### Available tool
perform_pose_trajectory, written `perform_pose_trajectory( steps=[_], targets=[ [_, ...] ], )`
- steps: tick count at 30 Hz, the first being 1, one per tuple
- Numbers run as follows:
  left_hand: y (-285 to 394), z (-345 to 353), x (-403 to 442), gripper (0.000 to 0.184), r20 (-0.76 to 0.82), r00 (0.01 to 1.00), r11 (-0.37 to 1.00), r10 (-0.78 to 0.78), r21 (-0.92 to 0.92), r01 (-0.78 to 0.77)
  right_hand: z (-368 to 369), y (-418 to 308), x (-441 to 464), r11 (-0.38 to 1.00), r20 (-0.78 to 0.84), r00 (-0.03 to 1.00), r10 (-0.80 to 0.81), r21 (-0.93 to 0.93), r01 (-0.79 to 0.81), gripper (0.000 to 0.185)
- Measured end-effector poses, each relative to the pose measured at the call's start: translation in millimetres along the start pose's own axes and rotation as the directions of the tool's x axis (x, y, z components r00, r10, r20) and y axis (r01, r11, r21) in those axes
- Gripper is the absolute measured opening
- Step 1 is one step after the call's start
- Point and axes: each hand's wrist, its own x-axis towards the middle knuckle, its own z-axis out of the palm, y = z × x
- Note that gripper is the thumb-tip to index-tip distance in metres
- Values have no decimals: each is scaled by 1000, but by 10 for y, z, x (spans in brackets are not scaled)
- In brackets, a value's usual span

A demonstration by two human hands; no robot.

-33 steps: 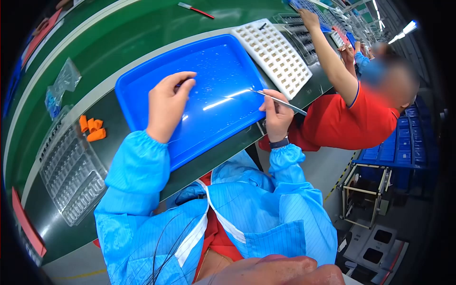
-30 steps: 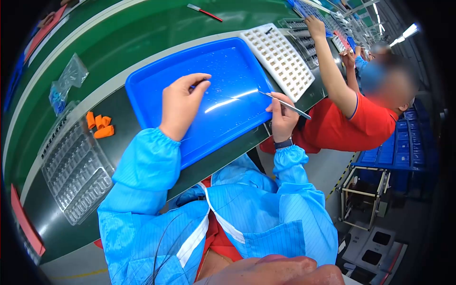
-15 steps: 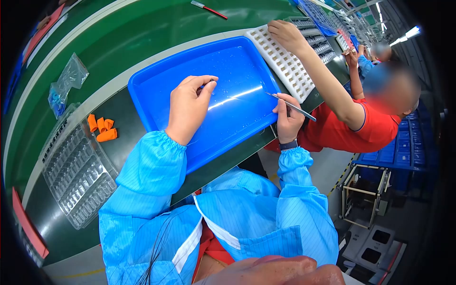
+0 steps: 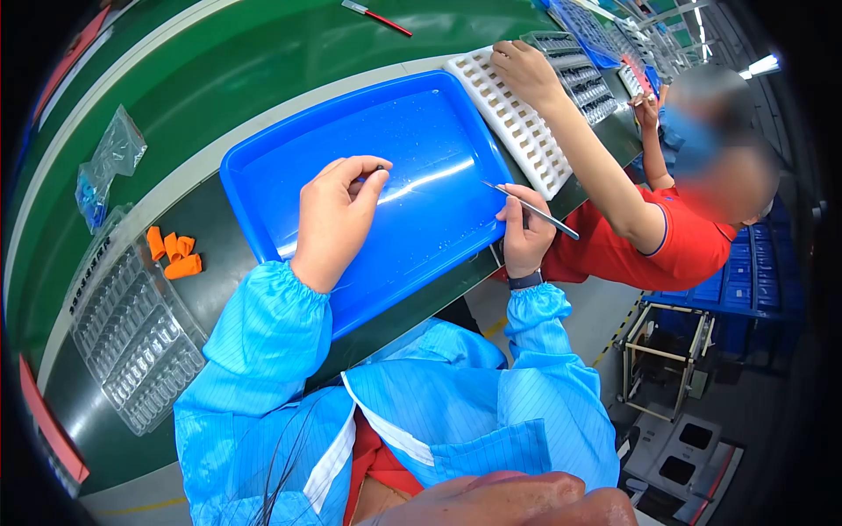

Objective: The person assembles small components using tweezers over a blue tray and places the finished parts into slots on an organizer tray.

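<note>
My left hand (image 4: pixel 338 215) is above the left half of a blue tray (image 4: pixel 241 188), thumb and forefinger pinched on a small dark part (image 4: pixel 381 168) too small to name. At the tray's right edge my right hand (image 4: pixel 528 232) grips a pair of metal tweezers (image 4: pixel 548 220), their tips pointing left over the tray. Small bright specks and a streak of reflected light show on the tray's floor.
Left of the tray lie orange finger cots (image 4: pixel 180 254), a clear plastic blister tray (image 4: pixel 132 337) and a plastic bag (image 4: pixel 110 167). A co-worker's arm (image 4: pixel 588 145) reaches over a white foam tray (image 4: pixel 517 123) on the right. A red-handled brush (image 4: pixel 377 17) lies at the back.
The whole view has shifted slightly, with the tray a little lower and to the left. My left hand keeps its pinch, and the tweezers stay in my right hand.
</note>
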Motion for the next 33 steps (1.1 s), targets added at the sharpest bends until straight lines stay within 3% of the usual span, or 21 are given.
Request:
perform_pose_trajectory(
  steps=[6,23,33],
  targets=[
    [-3,1,-7,13,7,999,996,-45,-72,46,-13,0,-3,999,9,1000,28,19,-28,16],
    [75,-20,-18,14,87,992,996,-88,16,87,-79,-10,5,996,58,996,61,55,-64,16],
    [104,-10,-28,15,58,991,992,-123,44,120,-135,-10,41,982,103,993,60,171,-77,15]
  ],
)
